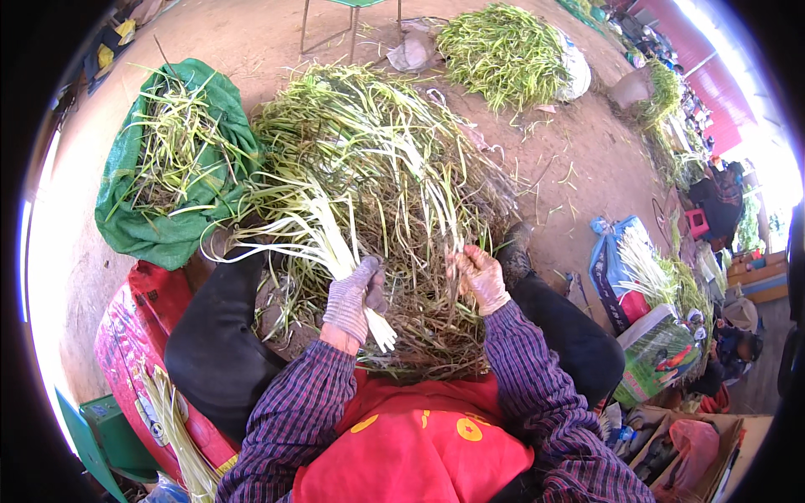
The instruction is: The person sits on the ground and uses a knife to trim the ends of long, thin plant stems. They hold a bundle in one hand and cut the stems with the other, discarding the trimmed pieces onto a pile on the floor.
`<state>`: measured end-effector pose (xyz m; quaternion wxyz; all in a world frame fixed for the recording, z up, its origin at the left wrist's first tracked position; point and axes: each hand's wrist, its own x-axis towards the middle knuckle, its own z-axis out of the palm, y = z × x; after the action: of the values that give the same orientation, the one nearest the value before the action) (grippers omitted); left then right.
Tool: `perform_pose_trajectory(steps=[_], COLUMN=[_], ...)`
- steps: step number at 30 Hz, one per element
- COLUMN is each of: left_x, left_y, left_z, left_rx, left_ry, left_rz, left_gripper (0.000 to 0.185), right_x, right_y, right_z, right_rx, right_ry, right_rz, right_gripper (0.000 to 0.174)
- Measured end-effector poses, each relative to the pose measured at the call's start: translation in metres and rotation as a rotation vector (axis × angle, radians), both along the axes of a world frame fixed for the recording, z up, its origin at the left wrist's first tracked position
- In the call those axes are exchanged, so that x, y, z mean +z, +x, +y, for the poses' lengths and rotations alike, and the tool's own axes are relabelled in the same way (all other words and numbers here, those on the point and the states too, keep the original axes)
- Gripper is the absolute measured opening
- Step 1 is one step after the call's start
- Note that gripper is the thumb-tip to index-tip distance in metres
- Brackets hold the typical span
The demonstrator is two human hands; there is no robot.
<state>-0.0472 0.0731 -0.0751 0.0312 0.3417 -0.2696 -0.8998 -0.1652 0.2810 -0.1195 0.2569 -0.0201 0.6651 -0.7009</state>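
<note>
My left hand (357, 292), in a striped knit glove, grips a bunch of clean white-stemmed leafy stalks (333, 242). Their trimmed white ends point down toward my lap, and the long leaves fan out to the upper left. My right hand (481, 273), in what looks like a thin translucent glove, pinches a stalk (454, 242) with brown, dry matter near its base. Between my legs lies a large heap of uncleaned green stalks (371, 138), with brown roots and withered leaves on its near side. A red apron (415, 453) covers my lap.
A green woven sack (116, 207) holding leaf scraps lies at the left. Finished pale stalks (182, 434) rest on a pink bag (119, 339) beside my left leg. Another green heap (503, 53) sits at the back. Bags (660, 358) and a cardboard box (729, 434) stand at the right.
</note>
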Motion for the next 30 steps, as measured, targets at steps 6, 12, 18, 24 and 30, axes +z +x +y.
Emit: perform_pose_trajectory(steps=[6,12,18,24,30], left_x=[-0.01,-0.026,-0.029,-0.022,-0.015], left_y=[0.003,0.002,0.004,0.005,0.006], left_z=[0.011,0.013,0.011,0.013,0.019], left_rx=[-0.049,-0.092,-0.255,-0.329,-0.289], left_ry=[-0.179,-0.302,-0.395,-0.484,-0.487], left_rz=[0.013,-0.069,-0.078,-0.062,-0.021], left_gripper=[0.015,0.012,0.016,0.015,0.013], right_x=[0.005,-0.002,0.008,0.018,0.017], right_y=[0.055,0.074,0.077,0.077,0.066], right_z=[-0.012,-0.021,-0.024,-0.027,-0.042], right_rx=[0.183,0.359,0.412,0.478,0.171], right_ry=[0.138,0.426,0.565,0.654,0.323], right_rz=[0.001,0.842,1.188,0.957,0.493], right_gripper=[0.015,0.017,0.016,0.03,0.034])
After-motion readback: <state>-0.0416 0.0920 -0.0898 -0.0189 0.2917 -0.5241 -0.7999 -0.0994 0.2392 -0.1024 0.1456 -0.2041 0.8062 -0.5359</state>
